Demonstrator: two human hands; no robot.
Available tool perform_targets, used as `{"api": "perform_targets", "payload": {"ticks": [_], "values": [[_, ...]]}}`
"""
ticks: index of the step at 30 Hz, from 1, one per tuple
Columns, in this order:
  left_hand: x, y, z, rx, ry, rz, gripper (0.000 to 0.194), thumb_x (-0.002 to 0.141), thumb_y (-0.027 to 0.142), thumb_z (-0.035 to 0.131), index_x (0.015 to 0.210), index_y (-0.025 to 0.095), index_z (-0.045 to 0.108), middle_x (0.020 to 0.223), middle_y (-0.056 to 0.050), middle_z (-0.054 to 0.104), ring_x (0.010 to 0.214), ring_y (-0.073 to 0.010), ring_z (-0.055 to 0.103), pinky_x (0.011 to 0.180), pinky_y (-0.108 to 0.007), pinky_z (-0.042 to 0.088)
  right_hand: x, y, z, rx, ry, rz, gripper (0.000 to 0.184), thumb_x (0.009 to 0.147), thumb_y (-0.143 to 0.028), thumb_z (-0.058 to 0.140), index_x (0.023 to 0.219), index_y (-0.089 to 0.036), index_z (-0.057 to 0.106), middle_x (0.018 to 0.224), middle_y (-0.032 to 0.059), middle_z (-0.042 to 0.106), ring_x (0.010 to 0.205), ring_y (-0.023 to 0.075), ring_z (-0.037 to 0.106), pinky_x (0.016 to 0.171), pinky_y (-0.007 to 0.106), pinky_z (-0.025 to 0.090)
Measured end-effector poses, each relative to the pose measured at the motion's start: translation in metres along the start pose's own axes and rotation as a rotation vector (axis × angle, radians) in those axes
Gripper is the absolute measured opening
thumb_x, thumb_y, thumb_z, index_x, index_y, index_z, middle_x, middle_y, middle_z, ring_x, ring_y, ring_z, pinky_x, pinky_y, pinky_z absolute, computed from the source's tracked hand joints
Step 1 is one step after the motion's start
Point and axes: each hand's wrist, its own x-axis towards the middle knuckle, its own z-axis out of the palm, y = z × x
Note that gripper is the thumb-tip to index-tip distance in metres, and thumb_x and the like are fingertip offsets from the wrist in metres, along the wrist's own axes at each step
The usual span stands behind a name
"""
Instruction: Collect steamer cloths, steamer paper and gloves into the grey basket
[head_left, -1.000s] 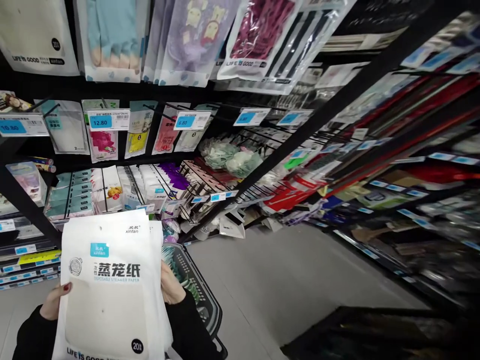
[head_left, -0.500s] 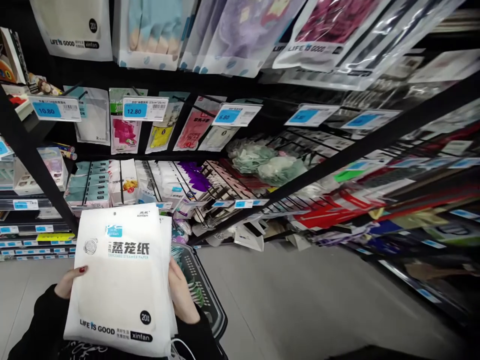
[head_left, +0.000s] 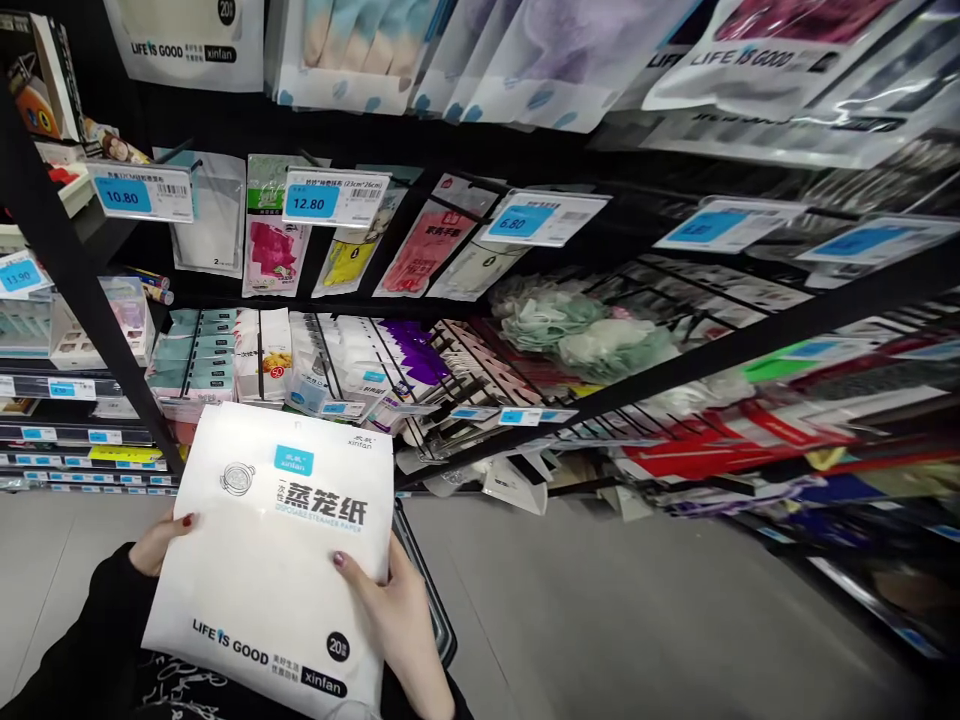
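Note:
A white pack of steamer paper [head_left: 262,560], printed with a blue logo and large dark characters, is held up in front of me, tilted slightly. My left hand [head_left: 161,543] is closed on its left edge, thumb on the front and the other fingers hidden behind. On the right edge, my right hand [head_left: 397,605] grips it with the thumb pressed flat on the front face. Whether a second pack lies behind the front one cannot be made out now.
Hanging pouches [head_left: 360,60] and bagged gloves [head_left: 427,240] fill the rack ahead, with price tags [head_left: 337,200] jutting out. Lower hooks carry small packs [head_left: 262,355] and mesh bath puffs [head_left: 555,320]. A dark basket's rim [head_left: 429,590] shows behind my right hand. Grey floor [head_left: 637,600] lies right.
My right thumb has come round onto the front of the pack. The second pack seen behind it before no longer shows. The pack sits farther right in view, covering most of the basket.

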Motion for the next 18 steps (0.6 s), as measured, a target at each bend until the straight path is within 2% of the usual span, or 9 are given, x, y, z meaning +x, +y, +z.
{"api": "perform_targets", "payload": {"ticks": [4,8,12,15,18], "values": [[0.001,0.0,0.002,0.006,0.006,0.012,0.077,0.064,0.02,0.074,0.135,0.017,0.044,0.104,-0.011,0.073,0.104,-0.0364,0.061,0.093,-0.047,0.044,-0.002,0.007,-0.01,0.054,-0.016,0.079,0.048,0.063,-0.051,0.07,0.094,-0.014,0.063,0.097,0.0139,0.069,0.085,0.0302,0.065,0.066,0.036,0.055],[0.0,0.001,0.007,0.008,-0.009,0.028,0.078,0.062,0.02,0.074,0.135,0.018,0.045,0.112,-0.012,0.07,0.11,-0.0366,0.058,0.096,-0.046,0.041,-0.003,0.014,-0.021,0.015,0.086,0.049,0.047,0.064,-0.053,0.068,0.087,-0.012,0.068,0.09,0.0131,0.071,0.084,0.0304,0.065,0.066,0.033,0.054],[-0.001,0.001,0.008,0.008,0.018,0.027,0.077,0.062,0.018,0.073,0.134,0.017,0.047,0.11,-0.012,0.071,0.107,-0.0379,0.059,0.096,-0.048,0.042,-0.006,0.02,-0.028,-0.025,0.177,0.004,0.046,0.066,-0.053,0.068,0.087,-0.012,0.07,0.09,0.0121,0.071,0.085,0.0303,0.064,0.065,0.032,0.052],[-0.001,0.002,0.01,-0.015,0.019,0.029,0.079,0.059,0.018,0.074,0.134,0.017,0.047,0.105,-0.012,0.073,0.105,-0.0376,0.06,0.095,-0.048,0.043,-0.003,0.029,-0.036,0.019,0.2,-0.01,0.045,0.066,-0.052,0.069,0.087,-0.012,0.071,0.09,0.0125,0.071,0.086,0.0307,0.064,0.066,0.033,0.052],[-0.002,0.0,0.009,-0.052,0.057,0.004,0.08,0.056,0.02,0.077,0.131,0.016,0.049,0.098,-0.011,0.075,0.1,-0.0369,0.063,0.093,-0.046,0.045,0.015,0.036,-0.056,0.133,0.259,-0.028,0.045,0.063,-0.052,0.072,0.085,-0.012,0.07,0.089,0.0127,0.071,0.082,0.03,0.064,0.068,0.036,0.051]]}}
